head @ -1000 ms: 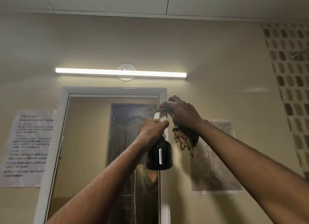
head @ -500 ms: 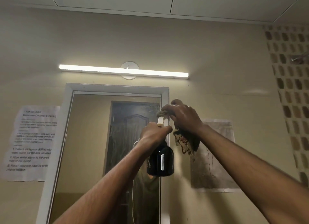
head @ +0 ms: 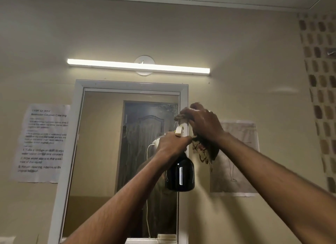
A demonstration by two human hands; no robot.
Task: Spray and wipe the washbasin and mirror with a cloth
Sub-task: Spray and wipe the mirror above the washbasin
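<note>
A white-framed mirror (head: pixel 109 152) hangs on the beige wall and reflects a dark door. My left hand (head: pixel 172 143) grips the neck of a black spray bottle (head: pixel 180 174) with a pale trigger head, held up in front of the mirror's right edge. My right hand (head: pixel 201 123) presses a patterned cloth (head: pixel 203 151) against the mirror's right frame, just above and right of the bottle. The cloth's loose end hangs below that hand. The washbasin is out of view.
A lit tube lamp (head: pixel 138 66) runs above the mirror. A printed instruction sheet (head: pixel 42 143) is taped left of the mirror and a drawing sheet (head: pixel 238 161) right of it. Brown mosaic tiles (head: pixel 321 80) cover the far right wall.
Both hands have slid slightly down along the mirror's right frame with the cloth and bottle. The camera view has tilted down a little, showing more of the mirror's lower part.
</note>
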